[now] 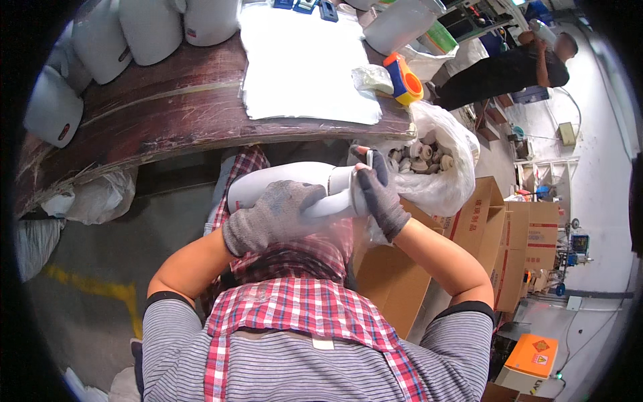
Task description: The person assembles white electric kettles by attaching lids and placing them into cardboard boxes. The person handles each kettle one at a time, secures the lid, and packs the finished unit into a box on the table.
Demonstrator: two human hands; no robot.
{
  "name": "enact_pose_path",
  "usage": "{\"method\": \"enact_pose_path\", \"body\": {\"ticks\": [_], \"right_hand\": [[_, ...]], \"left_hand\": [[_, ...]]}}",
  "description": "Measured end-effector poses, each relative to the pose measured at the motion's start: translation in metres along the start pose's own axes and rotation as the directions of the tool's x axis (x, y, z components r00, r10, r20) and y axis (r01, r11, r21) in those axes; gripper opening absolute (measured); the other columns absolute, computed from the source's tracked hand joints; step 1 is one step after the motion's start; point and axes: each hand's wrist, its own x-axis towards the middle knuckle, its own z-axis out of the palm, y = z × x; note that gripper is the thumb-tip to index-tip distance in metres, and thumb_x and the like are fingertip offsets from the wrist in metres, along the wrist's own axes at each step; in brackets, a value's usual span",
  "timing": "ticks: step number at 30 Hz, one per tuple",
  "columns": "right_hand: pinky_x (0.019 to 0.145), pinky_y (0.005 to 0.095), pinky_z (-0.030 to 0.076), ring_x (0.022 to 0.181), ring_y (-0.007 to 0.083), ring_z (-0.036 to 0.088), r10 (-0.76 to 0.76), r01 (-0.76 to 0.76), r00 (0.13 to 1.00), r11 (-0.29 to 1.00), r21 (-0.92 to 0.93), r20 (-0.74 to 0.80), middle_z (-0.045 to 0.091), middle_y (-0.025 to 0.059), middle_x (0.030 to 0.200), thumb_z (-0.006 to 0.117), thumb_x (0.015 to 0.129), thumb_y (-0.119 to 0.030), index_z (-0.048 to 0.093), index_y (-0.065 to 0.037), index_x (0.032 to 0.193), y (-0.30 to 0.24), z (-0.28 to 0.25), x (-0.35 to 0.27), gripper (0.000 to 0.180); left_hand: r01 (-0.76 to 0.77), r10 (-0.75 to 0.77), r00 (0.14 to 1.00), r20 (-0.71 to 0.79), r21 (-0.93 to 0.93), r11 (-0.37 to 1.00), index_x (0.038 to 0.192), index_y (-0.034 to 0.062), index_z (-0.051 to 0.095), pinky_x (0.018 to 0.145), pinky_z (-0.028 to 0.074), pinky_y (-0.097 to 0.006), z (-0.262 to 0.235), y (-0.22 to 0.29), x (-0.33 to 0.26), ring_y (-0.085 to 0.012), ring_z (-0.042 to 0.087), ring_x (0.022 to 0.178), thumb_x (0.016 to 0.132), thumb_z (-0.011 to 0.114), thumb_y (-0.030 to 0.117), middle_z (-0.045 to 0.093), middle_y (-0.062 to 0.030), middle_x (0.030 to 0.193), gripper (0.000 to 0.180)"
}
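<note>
A pale grey jug (284,179), probably a vacuum flask, lies on its side across my lap, its base toward the left. My left hand (273,213), in a grey knit glove, is closed round its handle (328,205) and rests against the body. In a dark glove with some bare fingertips, my right hand (382,191) grips the jug's top end, fingers bent over the rim. The underside of the jug and my left fingertips are hidden.
Several similar jugs (151,30) line the bench (181,94). White sheets (308,67) and a tape dispenser (404,79) lie there too. A plastic bag of stopper-like parts (420,159) and cardboard boxes (469,221) stand at right. Another person (499,77) is farther off.
</note>
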Motion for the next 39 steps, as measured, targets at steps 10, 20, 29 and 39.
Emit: {"method": "enact_pose_path", "body": {"ticks": [10,20,29,39], "right_hand": [[0.108,0.0506,0.033,0.126,0.0422,0.044,-0.492,0.599,0.762,0.782,-0.171,0.421,0.05,0.0224,0.132,0.058,0.082,-0.04,0.049,0.001,0.122,-0.019,-0.016,-0.008,0.057],[0.104,0.0311,0.035,0.118,0.0172,0.046,-0.09,0.054,0.982,0.976,0.211,0.166,0.049,0.0127,0.131,0.058,0.093,-0.034,0.037,-0.004,0.142,-0.019,-0.001,0.01,0.061],[0.082,0.0457,0.051,0.091,0.0376,0.064,-0.303,0.505,0.854,0.675,-0.537,0.423,0.063,0.016,0.11,0.059,0.085,-0.016,0.047,-0.006,0.131,-0.005,-0.068,-0.031,0.048],[0.083,0.0458,0.053,0.095,0.0273,0.06,-0.665,0.931,0.19,-0.112,-0.348,0.723,0.058,0.0066,0.102,0.063,0.08,-0.02,0.056,-0.02,0.129,-0.037,-0.077,-0.036,0.05]], "left_hand": [[-0.37,0.371,0.928,-0.021,0.038,0.928,0.111,0.0043,0.062,0.087,0.051,-0.044,0.004,-0.048,-0.013,-0.0354,0.065,0.1,0.069,0.078,0.017,0.065,-0.0142,0.111,0.047],[-0.245,0.253,0.957,-0.144,0.072,0.967,0.109,0.0019,0.06,0.085,0.051,-0.043,0.02,-0.047,-0.014,-0.0376,0.064,0.097,0.064,0.081,0.014,0.065,-0.0186,0.104,0.051],[0.167,-0.185,0.983,-0.015,-0.367,0.915,0.084,0.0006,0.063,0.06,0.047,-0.027,-0.021,-0.017,-0.001,-0.0067,0.056,0.067,0.077,0.075,0.009,0.062,-0.0025,0.071,0.016],[0.152,-0.098,0.973,0.207,-0.263,0.953,0.09,0.0,0.066,0.064,0.048,-0.031,-0.022,-0.008,0.016,-0.0151,0.062,0.068,0.075,0.075,0.014,0.065,-0.0115,0.075,0.022]]}}
